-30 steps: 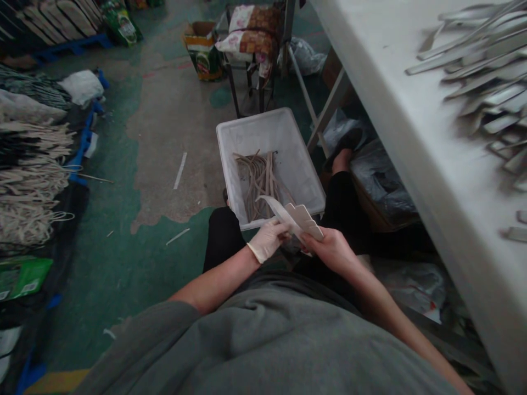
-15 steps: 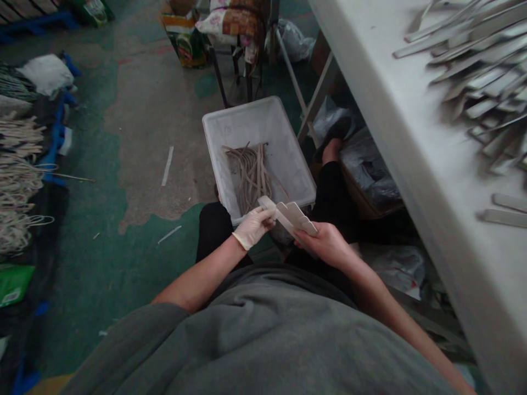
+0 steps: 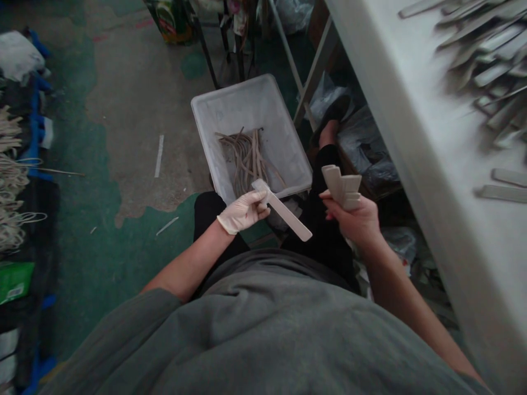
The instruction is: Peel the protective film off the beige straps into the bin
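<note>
My left hand (image 3: 244, 212), in a pale thin glove, pinches one end of a flat light strip (image 3: 290, 217) whose rounded far end points down and right. Bare and closed, my right hand (image 3: 357, 218) grips a fanned bunch of similar flat strips (image 3: 341, 185) near my right knee. The two hands are apart. Just beyond my left hand, a white plastic bin (image 3: 284, 118) on the floor holds long thin brownish strips (image 3: 247, 159).
On the right, a white table (image 3: 395, 109) carries a pile of flat strips (image 3: 494, 60). Bundles of cord (image 3: 12, 192) lie at the far left. A metal-legged stand (image 3: 205, 52) is behind the bin, and plastic bags (image 3: 364, 148) lie under the table.
My right hand has moved right with its bunch, away from my left hand. A single strip now extends freely from my left hand. The view has shifted slightly.
</note>
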Tool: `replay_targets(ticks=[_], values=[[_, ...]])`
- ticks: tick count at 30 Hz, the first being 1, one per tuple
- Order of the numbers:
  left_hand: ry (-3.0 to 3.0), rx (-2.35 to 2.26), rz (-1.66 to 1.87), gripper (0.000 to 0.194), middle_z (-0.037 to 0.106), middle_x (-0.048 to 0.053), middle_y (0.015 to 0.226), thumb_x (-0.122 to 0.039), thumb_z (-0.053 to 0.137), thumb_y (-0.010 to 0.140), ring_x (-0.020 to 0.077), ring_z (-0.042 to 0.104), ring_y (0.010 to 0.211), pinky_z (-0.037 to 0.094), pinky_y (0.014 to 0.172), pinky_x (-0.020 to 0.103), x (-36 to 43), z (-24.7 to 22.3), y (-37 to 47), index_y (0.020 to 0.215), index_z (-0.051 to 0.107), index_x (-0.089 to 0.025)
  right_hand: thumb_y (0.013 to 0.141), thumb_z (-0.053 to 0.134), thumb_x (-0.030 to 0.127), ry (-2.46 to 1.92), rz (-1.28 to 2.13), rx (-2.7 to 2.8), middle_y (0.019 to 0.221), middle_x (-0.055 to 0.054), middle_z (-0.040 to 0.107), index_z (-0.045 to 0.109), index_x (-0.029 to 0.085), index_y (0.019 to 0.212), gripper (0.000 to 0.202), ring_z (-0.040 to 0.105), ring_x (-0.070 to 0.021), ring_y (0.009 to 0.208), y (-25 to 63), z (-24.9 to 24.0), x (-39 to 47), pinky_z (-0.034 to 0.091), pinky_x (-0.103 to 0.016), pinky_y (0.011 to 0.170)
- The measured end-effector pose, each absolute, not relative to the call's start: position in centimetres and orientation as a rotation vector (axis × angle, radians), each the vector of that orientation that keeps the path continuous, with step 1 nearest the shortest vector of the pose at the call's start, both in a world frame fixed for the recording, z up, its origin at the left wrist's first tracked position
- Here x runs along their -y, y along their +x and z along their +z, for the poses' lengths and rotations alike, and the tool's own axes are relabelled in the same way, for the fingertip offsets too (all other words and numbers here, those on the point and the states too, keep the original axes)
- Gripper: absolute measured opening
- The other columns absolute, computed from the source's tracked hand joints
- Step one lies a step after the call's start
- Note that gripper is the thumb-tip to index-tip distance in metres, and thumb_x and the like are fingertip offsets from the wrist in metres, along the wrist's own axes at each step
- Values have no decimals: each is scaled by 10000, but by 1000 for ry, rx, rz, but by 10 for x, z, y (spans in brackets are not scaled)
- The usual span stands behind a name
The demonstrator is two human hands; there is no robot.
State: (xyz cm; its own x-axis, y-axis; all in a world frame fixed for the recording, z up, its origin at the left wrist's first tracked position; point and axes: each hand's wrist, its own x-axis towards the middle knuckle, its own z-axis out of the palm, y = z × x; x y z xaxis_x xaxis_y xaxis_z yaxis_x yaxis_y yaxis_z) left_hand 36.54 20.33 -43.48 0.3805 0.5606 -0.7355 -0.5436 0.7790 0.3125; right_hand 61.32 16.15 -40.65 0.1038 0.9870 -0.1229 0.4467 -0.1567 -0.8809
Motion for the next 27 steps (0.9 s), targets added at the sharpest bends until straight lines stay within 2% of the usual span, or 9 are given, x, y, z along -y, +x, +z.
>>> replay_targets(ticks=[3, 5, 7, 13, 16, 18, 20, 24, 27], values=[[3, -936, 668, 83, 608, 0, 652, -104, 601, 869, 78, 559, 507, 542, 579, 231, -202, -436, 371, 793, 633, -114, 868, 616, 331, -1380, 1017, 1778, 1284, -86, 624, 735, 222, 1018, 220, 673, -233, 979, 603, -395, -147, 567, -333, 795], [1, -933, 655, 66, 602, -5, 636, -104, 625, 854, 82, 570, 520, 538, 581, 221, -196, -438, 380, 790, 630, -117, 891, 601, 293, -1227, 996, 1913, 1339, -78, 593, 737, 239, 1027, 199, 639, -235, 1093, 593, -392, -140, 537, -334, 890], [58, -896, 640, 42, 611, -4, 647, -117, 674, 821, 92, 598, 563, 533, 598, 212, -189, -441, 389, 807, 634, -120, 903, 593, 270, -1191, 929, 1933, 1287, -84, 631, 736, 235, 991, 172, 658, -218, 1057, 586, -395, -138, 538, -312, 866], [238, -723, 563, 256, 713, 61, 922, -155, 742, 760, 166, 677, 832, 529, 816, 294, -174, -444, 404, 1000, 656, -134, 898, 552, 167, -1132, 837, 1930, 1164, -90, 696, 690, 190, 953, 150, 694, -195, 948, 588, -409, -154, 534, -276, 796], [138, -592, 437, 320, 708, 129, 1043, -352, 616, 881, 236, 679, 940, 530, 863, 369, -174, -451, 403, 1085, 644, -107, 872, 608, 220, -1251, 817, 1878, 882, -46, 743, 698, 187, 911, 103, 693, -174, 750, 596, -399, -155, 515, -245, 675], [0, -584, 382, 530, 696, 168, 1070, -540, 441, 938, 285, 673, 984, 544, 845, 410, -180, -464, 402, 1132, 622, -81, 865, 640, 287, -1362, 885, 1773, 750, -23, 721, 709, 189, 841, 122, 666, -162, 657, 605, -387, -147, 497, -240, 628], [-124, -704, 409, 677, 702, 191, 984, -615, 304, 950, 283, 691, 904, 565, 746, 380, -193, -481, 398, 1148, 600, -39, 867, 648, 345, -1417, 1087, 1657, 693, -14, 699, 708, 190, 786, 185, 647, -156, 614, 617, -374, -134, 495, -239, 613], [-254, -1079, 815, 558, 664, 114, 708, -450, 297, 1006, 180, 659, 606, 526, 562, 272, -240, -505, 380, 1183, 548, 15, 853, 667, 415, -1394, 1613, 1458, 662, -28, 661, 693, 168, 776, 260, 614, -154, 579, 641, -362, -98, 492, -238, 564], [-209, -1118, 1090, 375, 648, 19, 685, -325, 322, 1023, 104, 638, 578, 511, 583, 203, -272, -498, 366, 1240, 530, -99, 846, 669, 470, -1328, 1886, 1312, 643, -46, 635, 668, 145, 732, 345, 582, -151, 568, 648, -372, -82, 465, -241, 536]])
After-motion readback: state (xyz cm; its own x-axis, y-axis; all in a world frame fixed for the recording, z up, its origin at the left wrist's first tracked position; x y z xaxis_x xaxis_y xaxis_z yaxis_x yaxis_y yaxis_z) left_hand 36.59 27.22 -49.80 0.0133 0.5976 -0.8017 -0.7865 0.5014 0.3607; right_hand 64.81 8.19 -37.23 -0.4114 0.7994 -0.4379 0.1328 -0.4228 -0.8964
